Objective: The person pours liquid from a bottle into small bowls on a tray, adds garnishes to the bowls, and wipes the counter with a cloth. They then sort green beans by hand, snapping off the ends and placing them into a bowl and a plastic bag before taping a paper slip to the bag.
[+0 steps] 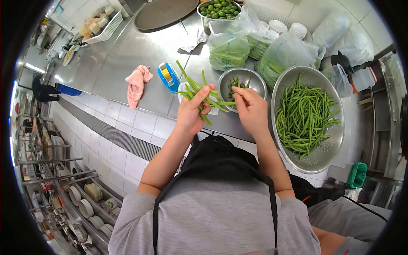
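Observation:
My left hand (192,114) is closed around a small bunch of green beans (191,84), which fan out above and below the fingers. With fingertips pinched, my right hand (252,111) meets the tip of one bean reaching across from that bunch. Just behind both hands stands a small steel bowl (262,86) holding bean trimmings (240,83). To the right, a large oval steel colander (335,146) is filled with loose green beans (304,114). Part of a white container (182,89) shows behind the left hand.
A blue tape dispenser (169,77) and a pink cloth (138,85) lie on the steel counter (108,70). Bagged green vegetables (229,49), a bowl of limes (219,10) and a round tray (163,15) stand behind. Another person's leg (348,221) is at lower right.

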The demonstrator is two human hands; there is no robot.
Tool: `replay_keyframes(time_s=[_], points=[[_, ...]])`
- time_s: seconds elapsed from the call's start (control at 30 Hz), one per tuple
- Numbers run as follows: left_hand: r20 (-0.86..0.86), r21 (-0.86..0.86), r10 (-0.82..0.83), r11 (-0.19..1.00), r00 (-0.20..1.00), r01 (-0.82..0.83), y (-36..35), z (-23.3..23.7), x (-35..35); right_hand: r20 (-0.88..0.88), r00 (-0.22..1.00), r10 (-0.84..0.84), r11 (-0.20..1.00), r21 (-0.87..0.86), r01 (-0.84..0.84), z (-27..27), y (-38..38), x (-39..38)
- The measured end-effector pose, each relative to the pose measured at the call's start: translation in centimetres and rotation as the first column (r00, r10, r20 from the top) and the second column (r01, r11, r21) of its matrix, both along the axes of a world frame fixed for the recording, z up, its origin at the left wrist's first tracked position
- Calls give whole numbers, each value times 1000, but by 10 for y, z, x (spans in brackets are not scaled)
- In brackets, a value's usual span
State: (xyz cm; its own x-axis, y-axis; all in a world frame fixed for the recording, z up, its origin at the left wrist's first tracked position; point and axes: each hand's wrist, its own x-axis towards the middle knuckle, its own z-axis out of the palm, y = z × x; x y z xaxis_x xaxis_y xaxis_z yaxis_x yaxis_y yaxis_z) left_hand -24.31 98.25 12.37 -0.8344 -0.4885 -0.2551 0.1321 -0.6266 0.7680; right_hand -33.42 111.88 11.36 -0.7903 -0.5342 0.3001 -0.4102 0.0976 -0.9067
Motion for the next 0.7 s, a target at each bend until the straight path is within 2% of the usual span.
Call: replay_keyframes(time_s=[0.03, 0.1, 0.13, 0.2, 0.27, 0.3, 0.33, 0.43, 0.53, 0.57, 0.6, 0.63, 0.67, 0.7], points=[[-1, 2, -2, 1000, 1000, 2, 1, 0, -1, -1, 1000, -2, 1000, 2, 2, 4, 1, -3], [-9, -52, -66, 997, 998, 65, 2, 1, -1, 281, 933, 222, 971, -151, -186, 8, 1, -12], [-9, -52, -71, 996, 997, 70, 4, 1, 0, 282, 934, 218, 972, -152, -181, 7, 0, -12], [2, -143, -69, 987, 998, 69, 6, 2, -1, 241, 838, 490, 870, -65, -489, 3, -1, -11], [6, -169, -85, 982, 996, 84, 4, 5, -1, 240, 867, 438, 898, -75, -433, 5, -4, -7], [7, -195, -93, 976, 996, 92, 3, 6, 0, -33, 926, 375, 927, -2, -375, 5, -5, -5], [8, -194, -93, 977, 996, 93, 3, 5, 1, -309, 903, 299, 953, 51, -299, 6, -6, -4], [68, -224, -104, 968, 992, 116, 4, 5, 1, -407, 841, 355, 935, 151, -322, 12, -6, -2], [96, -211, -29, 976, 995, 49, 5, 6, 0, -463, 834, 302, 953, 149, -262, 12, -5, -2], [43, -124, -59, 990, 997, 64, 1, 3, 0, -462, 833, 303, 953, 148, -264, 12, -5, -1], [-14, -37, -82, 996, 997, 81, -2, 0, 1, -436, 866, 245, 966, 35, -256, 11, -5, 0], [-14, -37, -77, 996, 997, 77, -5, -3, 0, -401, 896, 191, 967, -78, -241, 11, -4, 2], [-22, 51, -57, 997, 998, 58, -8, -8, -1, -400, 896, 195, 966, -77, -245, 12, -3, 4], [-30, 139, -34, 990, 999, 38, -10, -10, -2, -321, 944, 73, 982, -142, -125, 15, -1, 7]])
